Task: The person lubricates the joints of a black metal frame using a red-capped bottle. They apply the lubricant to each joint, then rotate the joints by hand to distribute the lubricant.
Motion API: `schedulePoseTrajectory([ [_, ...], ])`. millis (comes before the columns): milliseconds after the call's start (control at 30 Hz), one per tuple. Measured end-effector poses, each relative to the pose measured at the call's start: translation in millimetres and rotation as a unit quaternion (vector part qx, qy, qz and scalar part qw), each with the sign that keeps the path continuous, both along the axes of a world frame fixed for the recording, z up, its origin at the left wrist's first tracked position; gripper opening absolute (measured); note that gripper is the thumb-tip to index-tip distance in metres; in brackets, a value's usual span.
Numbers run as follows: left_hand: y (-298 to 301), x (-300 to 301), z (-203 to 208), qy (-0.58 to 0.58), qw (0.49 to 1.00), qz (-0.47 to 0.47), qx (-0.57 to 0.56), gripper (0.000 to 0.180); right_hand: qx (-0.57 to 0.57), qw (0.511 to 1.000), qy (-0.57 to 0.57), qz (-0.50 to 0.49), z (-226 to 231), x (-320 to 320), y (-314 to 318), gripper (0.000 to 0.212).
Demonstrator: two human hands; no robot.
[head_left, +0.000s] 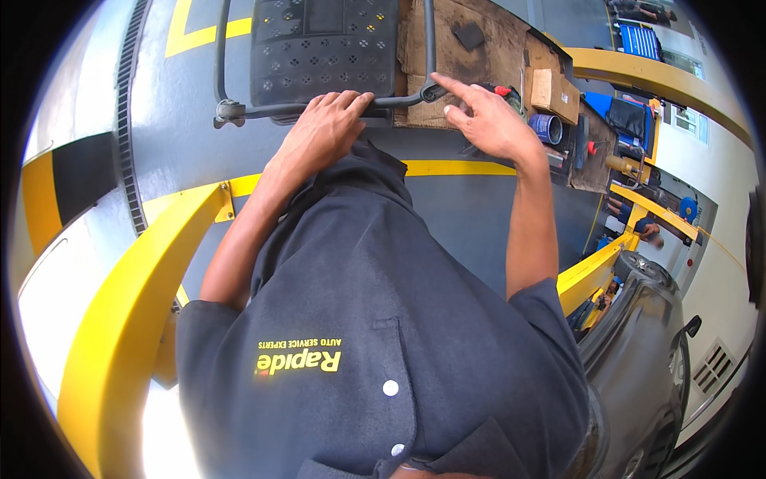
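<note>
A grey tubular metal frame (pixel 267 111) runs around a black perforated panel (pixel 323 60) ahead of me. My left hand (pixel 331 128) lies over the frame's near bar, its fingers bent across the tube. At the frame's right corner is a dark rounded fitting (pixel 432 93). My right hand (pixel 495 120) is beside this corner, index finger stretched to the tube just above the fitting and thumb apart; nothing shows in its grip. A worn metal bracket or caster (pixel 230 112) sits at the left corner; its exact kind is unclear.
Stained cardboard (pixel 479 72) lies right of the panel, with a dark square piece (pixel 468 36), a small box (pixel 554 96) and a blue-rimmed can (pixel 546 128). Yellow lift arms (pixel 112 343) flank me. A dark car (pixel 638 343) stands right; other people (pixel 648 230) are farther off.
</note>
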State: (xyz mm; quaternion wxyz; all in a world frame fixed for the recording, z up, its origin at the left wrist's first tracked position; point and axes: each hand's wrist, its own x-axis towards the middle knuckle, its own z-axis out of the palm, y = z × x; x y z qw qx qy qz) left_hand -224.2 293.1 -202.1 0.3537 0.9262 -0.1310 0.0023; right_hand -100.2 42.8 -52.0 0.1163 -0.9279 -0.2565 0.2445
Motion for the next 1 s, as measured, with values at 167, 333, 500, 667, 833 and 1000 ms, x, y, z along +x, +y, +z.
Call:
schedulePoseTrajectory([
  [167, -2, -1, -3, -0.009, 1.0, 0.007, 0.004, 0.051, -0.082, 0.989, 0.126, 0.008, 9, 4, 4, 0.051],
  [333, -2, -1, -2, -0.012, 1.0, 0.005, 0.005, 0.051, -0.089, 0.99, 0.11, 0.017, 1, 7, -6, 0.052],
  [500, -4, -2, -3, -0.011, 1.0, 0.013, 0.011, 0.049, -0.079, 0.995, 0.054, -0.026, 9, 4, 8, 0.048],
  [667, -5, 2, -2, 0.015, 1.0, 0.002, 0.014, 0.053, -0.047, 0.979, 0.199, 0.003, 23, -2, 13, 0.048],
  [833, -5, 1, 2, 0.018, 1.0, 0.001, 0.01, 0.053, -0.117, 0.985, 0.127, 0.01, 6, 11, 1, 0.047],
  [1000, -5, 1, -1, 0.014, 1.0, 0.004, 0.011, 0.052, -0.104, 0.987, 0.114, 0.037, 0, 15, -7, 0.051],
])
